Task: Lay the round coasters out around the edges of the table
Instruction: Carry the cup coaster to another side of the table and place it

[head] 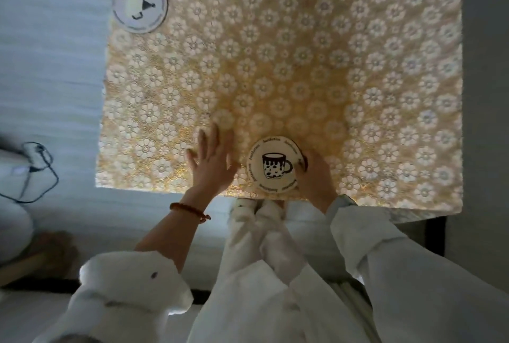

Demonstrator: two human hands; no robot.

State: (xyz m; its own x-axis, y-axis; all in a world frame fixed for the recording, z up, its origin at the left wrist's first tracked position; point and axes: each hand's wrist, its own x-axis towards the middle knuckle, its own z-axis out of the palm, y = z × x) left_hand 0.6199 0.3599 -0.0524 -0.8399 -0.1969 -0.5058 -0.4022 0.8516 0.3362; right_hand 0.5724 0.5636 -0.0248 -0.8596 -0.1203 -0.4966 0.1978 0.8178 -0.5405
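A table (358, 40) covered in a gold cloth with a white lace-flower pattern fills most of the head view, its near edge running just in front of the person's white-trousered legs (264, 246). Both arms reach over that near edge, the right in a long white sleeve (399, 254), the left with its white sleeve (124, 282) pushed up and a reddish bead bracelet (190, 209) at the wrist. The left hand (210, 162) lies palm down on the cloth with fingers spread wide and straight, gripping nothing, its thumb pointing toward the coaster just beside it. That mug coaster (275, 168), round and cream with a spotted mug drawn in the middle and lettering round the rim, sits at the near edge of the table between the two hands. The right hand (316, 177) curls against its right rim, fingertips on the edge, so the fingers hold the coaster from that side. A second round coaster (140, 6), pale with a small dark triangle and curved marks, lies flat at the far left edge, well apart from both hands. A dark cable (38, 169) loops on the floor to the left.
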